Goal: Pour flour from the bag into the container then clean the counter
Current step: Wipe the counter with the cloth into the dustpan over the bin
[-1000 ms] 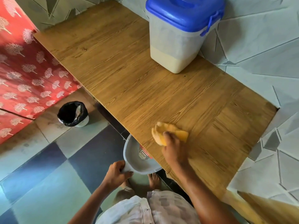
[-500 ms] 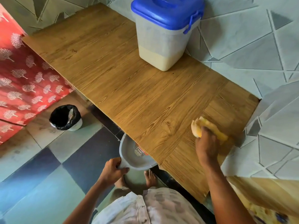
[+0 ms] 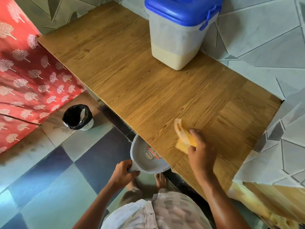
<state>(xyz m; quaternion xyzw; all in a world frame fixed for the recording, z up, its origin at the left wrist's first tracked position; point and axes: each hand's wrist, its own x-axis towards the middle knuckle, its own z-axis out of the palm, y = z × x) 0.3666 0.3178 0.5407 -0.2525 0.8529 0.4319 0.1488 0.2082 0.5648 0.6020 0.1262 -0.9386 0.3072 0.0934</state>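
A translucent container (image 3: pixel 176 40) with a blue lid stands at the back of the wooden counter (image 3: pixel 132 83), with pale flour filling its bottom part. My right hand (image 3: pixel 200 151) presses a yellow cloth (image 3: pixel 184 138) onto the counter close to the front edge. My left hand (image 3: pixel 123 170) grips the handle of a grey dustpan (image 3: pixel 145 156), held just below the counter's front edge, to the left of the cloth. No flour bag is in view.
A small bin (image 3: pixel 77 117) with a black liner stands on the tiled floor to the left, beside a red patterned curtain (image 3: pixel 24 71). Tiled walls close off the counter's back and right side. My bare feet (image 3: pixel 160 180) show under the dustpan.
My right hand swept the cloth to the counter's far right end half a second ago, then back left toward the dustpan. The dustpan stays at the front edge.
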